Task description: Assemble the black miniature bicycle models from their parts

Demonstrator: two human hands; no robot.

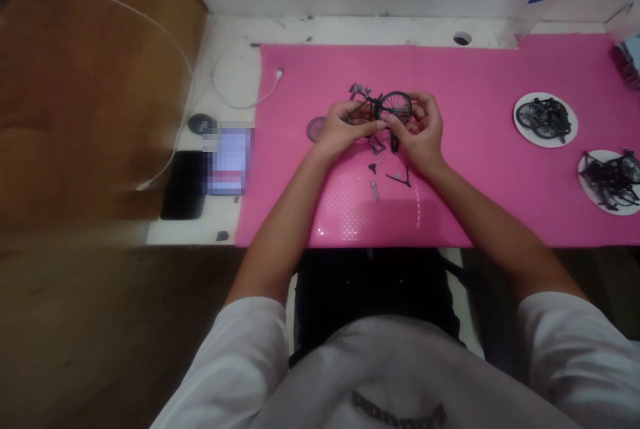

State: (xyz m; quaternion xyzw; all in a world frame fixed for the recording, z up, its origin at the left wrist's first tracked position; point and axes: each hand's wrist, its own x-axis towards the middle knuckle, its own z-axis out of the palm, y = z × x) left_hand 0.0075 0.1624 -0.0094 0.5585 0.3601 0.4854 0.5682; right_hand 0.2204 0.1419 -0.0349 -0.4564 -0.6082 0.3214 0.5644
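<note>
Between my two hands is a small black model bicycle [374, 107], partly built, with one spoked wheel [397, 108] on its right side. My left hand [343, 126] is closed on the frame at the left. With thumb and fingers, my right hand [423, 132] pinches the bicycle at the wheel. A loose spoked wheel [315, 129] lies on the pink mat just left of my left hand. Below my hands lie a small black saddle-like piece [373, 168], a thin black forked part [401, 177] and a small clear piece [375, 190].
The pink mat [470, 169] covers most of the white table. On the right, one white plate [517, 132] holds black wheels and another plate [597, 199] holds black bicycle parts. A phone [230, 161], a dark tablet-like slab [183, 186] and a white cable [240, 107] lie on the left.
</note>
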